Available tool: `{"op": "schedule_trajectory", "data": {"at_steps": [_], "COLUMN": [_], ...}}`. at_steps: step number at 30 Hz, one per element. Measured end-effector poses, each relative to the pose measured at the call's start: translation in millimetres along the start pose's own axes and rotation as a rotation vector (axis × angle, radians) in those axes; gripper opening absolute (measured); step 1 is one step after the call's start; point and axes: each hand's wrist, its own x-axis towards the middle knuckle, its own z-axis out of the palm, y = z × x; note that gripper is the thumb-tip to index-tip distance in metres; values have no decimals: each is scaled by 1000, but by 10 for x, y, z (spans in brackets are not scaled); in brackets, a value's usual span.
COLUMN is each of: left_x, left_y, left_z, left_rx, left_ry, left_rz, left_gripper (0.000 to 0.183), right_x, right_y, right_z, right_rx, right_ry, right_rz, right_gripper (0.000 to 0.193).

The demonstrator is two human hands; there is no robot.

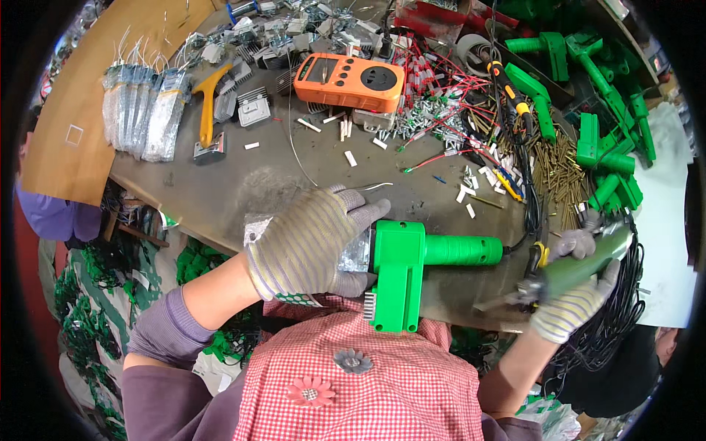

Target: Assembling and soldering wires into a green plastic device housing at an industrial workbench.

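My left hand [312, 239], in a striped knit glove, is wrapped around the silvery metal end of a green plastic tool body [399, 275]. The body has a ribbed round handle pointing right and a black cord leaving its tip. It lies near the table's front edge, in front of my apron. My right hand [573, 305], also gloved, grips a dark green cylindrical power screwdriver [588, 263], blurred by motion, its narrow metal end pointing left toward the tool body. A thin pale wire [375, 187] shows just beyond my left fingers.
An orange meter [349, 82] lies at the back, beside red-wired parts [434, 73] and loose screws. Plastic-wrapped bundles [143, 114] and a yellow-handled tool [208, 103] lie left. Brass screws [562, 176], green housings [607, 81] and black cables [607, 323] crowd the right.
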Motion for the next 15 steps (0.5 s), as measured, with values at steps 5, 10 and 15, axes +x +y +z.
{"op": "schedule_trajectory", "data": {"at_steps": [5, 10, 15], "left_x": [116, -106, -1090], "left_y": [-28, -36, -154], "left_z": [-16, -93, 131], "left_rx": [70, 48, -17], "left_ry": [67, 235, 946], "left_rz": [72, 69, -183], "left_gripper": [93, 82, 22], "right_x": [354, 492, 339], "right_y": [-699, -700, -611], "right_z": [-446, -756, -513], "right_rx": [-2311, -2489, -2635], "right_ry": [-114, 96, 101], "right_rz": [-934, -349, -627], "right_gripper": [80, 71, 55]}}
